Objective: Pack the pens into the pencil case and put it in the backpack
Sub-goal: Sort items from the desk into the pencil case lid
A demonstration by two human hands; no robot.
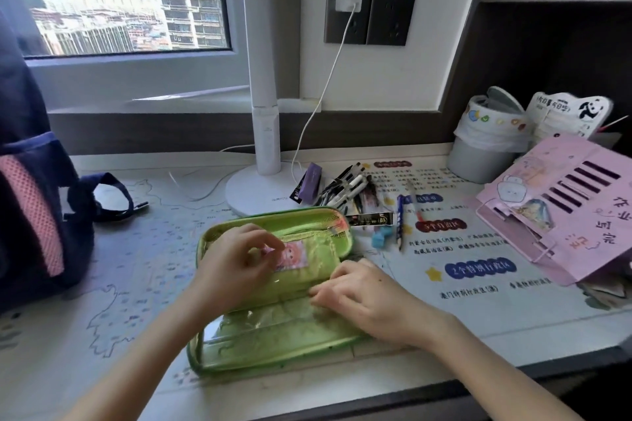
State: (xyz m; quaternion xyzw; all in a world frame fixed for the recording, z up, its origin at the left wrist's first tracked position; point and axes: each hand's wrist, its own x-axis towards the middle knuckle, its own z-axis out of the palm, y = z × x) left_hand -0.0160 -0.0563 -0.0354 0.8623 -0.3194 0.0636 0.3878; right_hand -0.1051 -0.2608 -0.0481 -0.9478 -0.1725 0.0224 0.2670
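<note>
1. Surface [119, 335]: pale mat printed with a map and text panels; carries everything below.
2. Pencil case [273, 342]: green, zip-round, lying opened flat at the near middle of the surface. Lower half has a clear inner flap. Upper half has a mesh pocket holding a pink picture card. No pens visible inside.
3. Right hand [362, 294]: fingers bent, tips on the fold between the two halves. Motion blur hides whether it pinches the flap or only presses it; cannot tell.
4. Left hand [236, 263]: on the upper half, thumb and forefinger drawn together at the pocket by the card, apparently pinching its edge.
5. Blue pencil [399, 222] and a small blue block [381, 237]: just right of the case.
6. Pens [345, 188]: loose black-and-white heap just beyond the case's far rim, beside a purple box [309, 181].
7. Backpack [30, 198]: navy with pink mesh, upright at the far left, well apart from the case.
8. Lamp base [260, 195], white bin [485, 140], pink book stand [561, 208]: rear and right.

Step in hand, as judged: readying the open case, packing not begun. Handling note: keep one hand flat on the lower half so the case stays spread. Gather the heap with barrels aligned to the case's long side. Lay the pens under the flap, clear of the zip track.
</note>
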